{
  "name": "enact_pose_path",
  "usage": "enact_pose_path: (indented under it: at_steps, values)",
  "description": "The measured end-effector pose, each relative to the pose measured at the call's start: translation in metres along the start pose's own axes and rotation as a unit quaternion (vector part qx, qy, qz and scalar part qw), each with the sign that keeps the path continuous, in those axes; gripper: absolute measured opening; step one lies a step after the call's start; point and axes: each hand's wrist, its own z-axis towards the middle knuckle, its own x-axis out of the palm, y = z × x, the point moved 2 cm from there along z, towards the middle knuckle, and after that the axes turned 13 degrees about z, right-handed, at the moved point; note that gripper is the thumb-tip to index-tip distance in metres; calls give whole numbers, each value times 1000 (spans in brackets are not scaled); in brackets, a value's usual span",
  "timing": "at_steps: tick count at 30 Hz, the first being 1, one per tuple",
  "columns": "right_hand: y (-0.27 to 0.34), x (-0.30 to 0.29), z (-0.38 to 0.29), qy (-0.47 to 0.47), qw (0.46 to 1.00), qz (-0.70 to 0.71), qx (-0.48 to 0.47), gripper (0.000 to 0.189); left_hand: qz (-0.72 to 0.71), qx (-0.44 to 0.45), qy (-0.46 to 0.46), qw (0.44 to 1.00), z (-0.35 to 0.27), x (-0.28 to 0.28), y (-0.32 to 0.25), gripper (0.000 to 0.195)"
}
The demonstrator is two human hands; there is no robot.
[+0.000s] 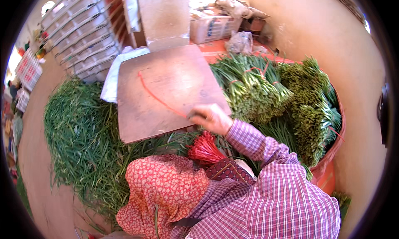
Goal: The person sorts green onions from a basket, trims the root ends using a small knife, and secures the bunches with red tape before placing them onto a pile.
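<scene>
My right hand (213, 118) is over the near right edge of a worn square board (162, 83). Its fingertips pinch one end of a thin red tie (156, 97), which curves away across the board. Something dark shows at the fingers; whether it is a covering or an object is unclear. Just below the hand, a thick bundle of red ties (207, 148) stands by my lap, against a dark patterned cloth (229, 172). My left hand is out of view. A red floral cloth (165, 182) covers my lap.
Loose green leaves (81, 126) are heaped at the left. Tied bundles of green stalks (255, 92) and a larger stack (307, 114) lie at the right, beside the wall (358, 98). Behind are stacked crates (84, 33), a pillar (165, 17) and a white plastic basket (212, 28).
</scene>
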Motion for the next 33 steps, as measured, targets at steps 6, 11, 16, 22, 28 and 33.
enact_pose_path:
  at_steps: [6,11,16,22,28,33]
  values:
    - [-40,-176,19,-223,968,-29,114,23,-45,18,53,997,34,19,-7,102]
    - [-104,-267,11,-147,914,-334,180,32,-67,8,94,993,44,30,-7,99]
    - [-136,-234,10,-101,901,-171,385,26,-78,-28,126,989,39,35,0,96]
    - [-164,-238,-57,-156,909,-252,291,44,-86,-46,156,983,40,38,4,93]
    - [-136,-219,-73,-312,895,-176,267,51,-90,-57,172,979,43,40,10,90]
    - [-146,-223,-65,-283,859,-320,281,47,-94,-59,177,978,46,41,12,88]
